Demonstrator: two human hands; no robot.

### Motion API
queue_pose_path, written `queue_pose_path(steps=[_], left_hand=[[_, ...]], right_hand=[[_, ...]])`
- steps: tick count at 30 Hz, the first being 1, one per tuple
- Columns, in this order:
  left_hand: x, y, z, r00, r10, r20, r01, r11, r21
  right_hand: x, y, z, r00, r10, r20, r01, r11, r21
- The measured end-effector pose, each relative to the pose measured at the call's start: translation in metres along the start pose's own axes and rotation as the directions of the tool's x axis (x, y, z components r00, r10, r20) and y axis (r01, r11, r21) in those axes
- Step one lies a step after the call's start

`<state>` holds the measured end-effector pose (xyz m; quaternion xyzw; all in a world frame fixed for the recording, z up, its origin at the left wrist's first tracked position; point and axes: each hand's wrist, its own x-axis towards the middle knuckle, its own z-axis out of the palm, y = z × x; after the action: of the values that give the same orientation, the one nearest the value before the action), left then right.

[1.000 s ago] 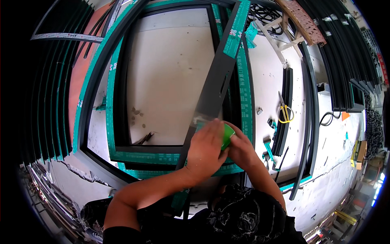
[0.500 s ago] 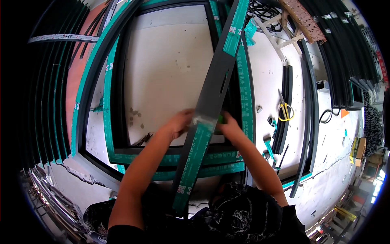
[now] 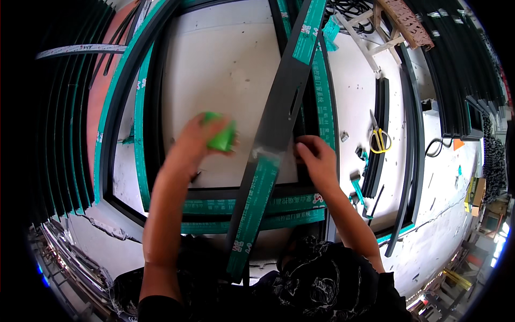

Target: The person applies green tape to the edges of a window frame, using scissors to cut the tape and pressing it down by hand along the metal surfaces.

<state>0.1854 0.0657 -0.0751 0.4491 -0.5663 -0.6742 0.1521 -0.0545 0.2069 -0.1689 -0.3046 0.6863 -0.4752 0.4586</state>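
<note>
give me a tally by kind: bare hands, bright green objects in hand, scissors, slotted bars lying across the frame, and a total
Hands: 2 (left hand, right hand)
Green object, in the left hand, blurred: 1
Scissors, yellow-handled: 1
Slotted bar: 1
Total: 5

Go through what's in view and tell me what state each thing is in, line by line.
Left hand: closed on the green object, blurred
Green object: held
Right hand: fingers curled beside the dark bar; contact unclear
Dark bar: slanting across the frame, middle bare, green film elsewhere
Frame: beneath the bar, partly film-covered
Scissors: put down; blade opening unclear
</note>
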Motion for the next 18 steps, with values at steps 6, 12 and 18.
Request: queue_pose_path(steps=[6, 12, 18], left_hand=[[-0.038, -0.013, 0.099, 0.897, 0.441, -0.013, -0.328, 0.687, 0.648], [-0.002, -0.018, 0.075, 0.955, 0.292, 0.044, -0.294, 0.924, 0.246], [0.061, -0.127, 0.02, 0.954, 0.019, -0.3, -0.014, 1.0, 0.02]], right_hand=[[-0.05, -0.059, 0.002, 0.865, -0.417, 0.278, 0.415, 0.907, 0.07], [-0.04, -0.02, -0.009, 0.851, -0.465, 0.245, 0.509, 0.617, -0.6], [-0.001, 0.026, 0.03, 0.922, -0.155, 0.356, 0.369, 0.63, -0.683]])
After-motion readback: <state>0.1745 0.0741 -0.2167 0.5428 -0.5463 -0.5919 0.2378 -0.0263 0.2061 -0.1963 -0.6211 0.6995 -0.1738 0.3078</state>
